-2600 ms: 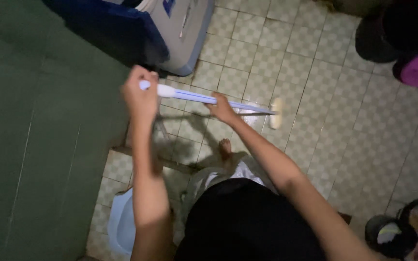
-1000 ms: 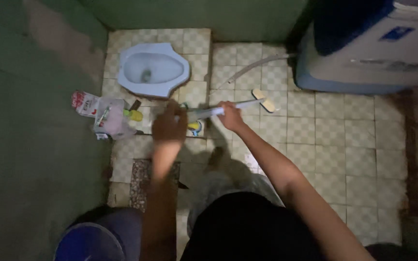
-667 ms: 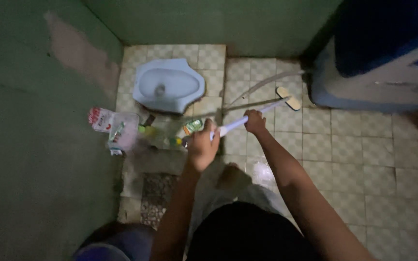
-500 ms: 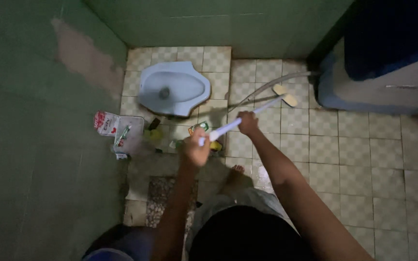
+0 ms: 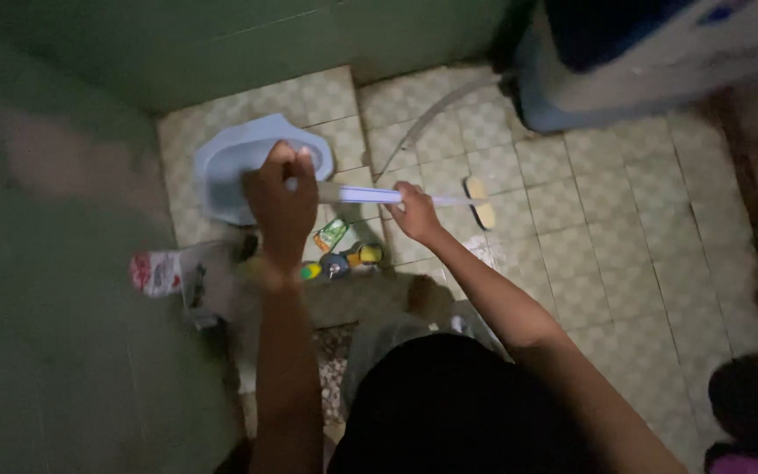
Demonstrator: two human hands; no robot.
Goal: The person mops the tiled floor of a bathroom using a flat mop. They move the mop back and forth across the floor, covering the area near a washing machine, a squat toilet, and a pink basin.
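Both hands are grasping a long-handled floor brush [image 5: 414, 196] — the left hand [image 5: 282, 206] clenched round the handle's end for leverage, the right hand [image 5: 414, 213] gripping mid-shaft to steer. The brush head [image 5: 479, 203] is resting on the tiled floor [image 5: 589, 228] (beside the squat toilet [image 5: 221, 171]). Half a second ago the head was lying farther off, nearer the washing machine [image 5: 625, 61].

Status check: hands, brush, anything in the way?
Left hand gripping handle end, right hand mid-shaft. Long-handled brush head on tiled floor. Hose beyond head; bottles below handle.
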